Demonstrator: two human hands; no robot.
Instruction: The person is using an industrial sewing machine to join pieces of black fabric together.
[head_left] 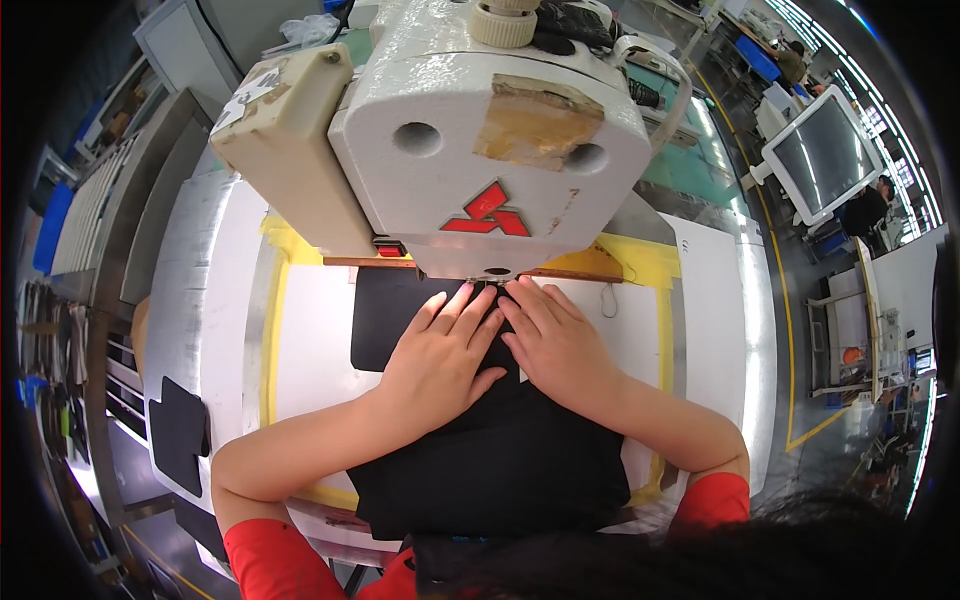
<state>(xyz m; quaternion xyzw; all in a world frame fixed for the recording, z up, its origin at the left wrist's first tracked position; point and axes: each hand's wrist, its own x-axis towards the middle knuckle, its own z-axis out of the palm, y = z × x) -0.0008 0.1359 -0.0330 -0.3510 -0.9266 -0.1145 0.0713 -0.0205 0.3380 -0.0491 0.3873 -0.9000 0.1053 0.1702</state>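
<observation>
Closest to me are my red sleeves (pixel 280 560), and just past them the black fabric (pixel 490 475) spreads over the white bench (pixel 310 345). My left hand (pixel 440 352) and right hand (pixel 562 345) lie flat on it, side by side, fingers extended and gripping nothing, tips just under the machine head (pixel 480 150). Off to my left sits a separate black piece (pixel 178 435). Well beyond, on my right, a screen (pixel 825 150) stands tilted.

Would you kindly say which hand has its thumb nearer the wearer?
The left hand: its thumb sits farther from the white machine than that of the right hand.
</observation>
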